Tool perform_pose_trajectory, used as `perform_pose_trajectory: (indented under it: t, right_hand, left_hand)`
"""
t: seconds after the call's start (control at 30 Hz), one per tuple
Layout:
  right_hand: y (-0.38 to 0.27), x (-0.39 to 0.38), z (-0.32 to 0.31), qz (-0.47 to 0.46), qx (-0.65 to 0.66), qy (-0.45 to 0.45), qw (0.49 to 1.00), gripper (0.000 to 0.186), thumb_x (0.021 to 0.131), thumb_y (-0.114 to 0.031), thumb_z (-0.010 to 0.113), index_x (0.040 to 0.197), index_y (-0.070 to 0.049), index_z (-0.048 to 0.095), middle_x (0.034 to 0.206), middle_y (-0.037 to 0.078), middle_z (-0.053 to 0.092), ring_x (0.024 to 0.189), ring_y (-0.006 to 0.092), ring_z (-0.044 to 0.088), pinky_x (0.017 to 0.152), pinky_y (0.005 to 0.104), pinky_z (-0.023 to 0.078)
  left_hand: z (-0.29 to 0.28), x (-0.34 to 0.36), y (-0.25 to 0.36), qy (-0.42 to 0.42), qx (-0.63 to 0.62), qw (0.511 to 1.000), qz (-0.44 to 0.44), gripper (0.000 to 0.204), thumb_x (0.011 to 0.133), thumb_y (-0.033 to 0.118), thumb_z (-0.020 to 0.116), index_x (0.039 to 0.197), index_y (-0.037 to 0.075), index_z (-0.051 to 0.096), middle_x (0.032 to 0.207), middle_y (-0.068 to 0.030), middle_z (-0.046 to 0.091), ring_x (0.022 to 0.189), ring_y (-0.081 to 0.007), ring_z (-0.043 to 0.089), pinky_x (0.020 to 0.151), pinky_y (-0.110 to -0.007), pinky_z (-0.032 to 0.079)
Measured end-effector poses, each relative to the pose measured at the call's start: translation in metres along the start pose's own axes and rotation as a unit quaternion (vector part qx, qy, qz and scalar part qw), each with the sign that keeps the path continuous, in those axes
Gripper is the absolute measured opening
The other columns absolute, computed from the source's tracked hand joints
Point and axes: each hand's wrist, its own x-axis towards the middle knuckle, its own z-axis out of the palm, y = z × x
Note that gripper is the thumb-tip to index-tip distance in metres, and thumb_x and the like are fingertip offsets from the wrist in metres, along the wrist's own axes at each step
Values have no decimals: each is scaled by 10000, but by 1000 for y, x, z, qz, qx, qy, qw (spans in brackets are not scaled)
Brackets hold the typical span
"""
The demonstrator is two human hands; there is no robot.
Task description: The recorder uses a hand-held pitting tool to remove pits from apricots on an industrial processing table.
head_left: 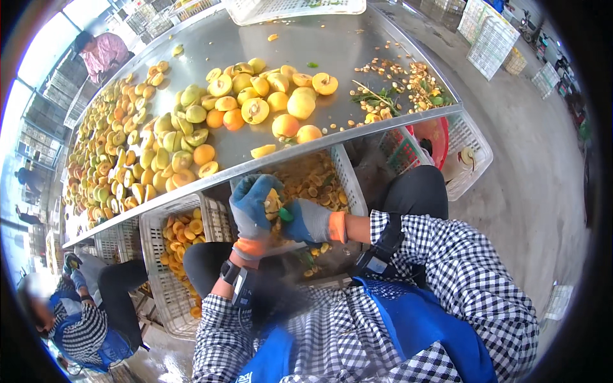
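Observation:
My left hand (250,203), in a blue and grey work glove with an orange cuff, is closed on a piece of yellow peach (272,204). Close beside it, my right hand (311,221), gloved alike, grips a small tool with a green handle (285,215); its working end is hidden by the fruit and fingers. Both hands meet over a white plastic crate (350,182) at the table's near edge. Cut peach pieces (313,179) lie in that crate, partly covered by my hands.
A metal table (357,57) carries whole and halved peaches (255,110), with pits and leaves (415,83) at right. Another crate (169,313) of orange halves stands left. A red basket (435,137) sits under the right corner. One co-worker (83,325) sits left; another (105,54) is far left.

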Motion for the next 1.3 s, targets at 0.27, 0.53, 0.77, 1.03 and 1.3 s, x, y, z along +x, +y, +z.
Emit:
perform_pose_trajectory:
  t: [0.27, 0.53, 0.77, 1.03, 1.3]
  right_hand:
    - [-19, -7, -14, 36, 41, -25, 998, 206, 666, -119, 550, 836, -9, 588, 780, 207, 593, 722, 337, 577, 631, 357, 444]
    - [-4, -9, -9, -44, 51, -63, 996, 153, 614, -73, 569, 752, -6, 559, 608, 95, 543, 555, 175, 536, 505, 294, 426]
    - [-21, -26, -15, 145, 364, -137, 910, 241, 655, -25, 567, 892, -8, 528, 551, 52, 502, 327, 131, 430, 280, 243, 319]
    - [-34, -42, -18, 186, 359, -153, 902, 62, 706, -68, 567, 685, -12, 584, 513, 43, 493, 343, 100, 429, 289, 234, 320]
    - [-46, -16, -12, -254, 102, -115, 955, 168, 709, -14, 514, 549, -39, 472, 486, -17, 404, 386, 63, 394, 351, 210, 303]
  left_hand:
    - [-9, 11, 11, -141, 307, 907, 252, 161, 575, 47, 617, 732, 71, 590, 688, -57, 583, 644, -189, 576, 597, -257, 450]
    - [-9, 4, 13, -213, 293, 909, 205, 140, 613, 55, 616, 753, 61, 610, 692, -35, 585, 642, -121, 566, 584, -223, 448]
    - [-12, 8, 0, -206, 134, 969, 41, 107, 684, 8, 538, 733, 60, 618, 693, -34, 575, 648, -106, 557, 591, -206, 439]
    - [-1, -9, 17, -132, 83, 987, 40, 73, 679, 65, 597, 738, 25, 611, 683, -48, 590, 594, -129, 562, 552, -228, 449]
    - [-32, 7, 38, -77, 1, 996, 47, 118, 756, 64, 538, 741, -21, 618, 700, -64, 613, 593, -103, 553, 545, -214, 440]
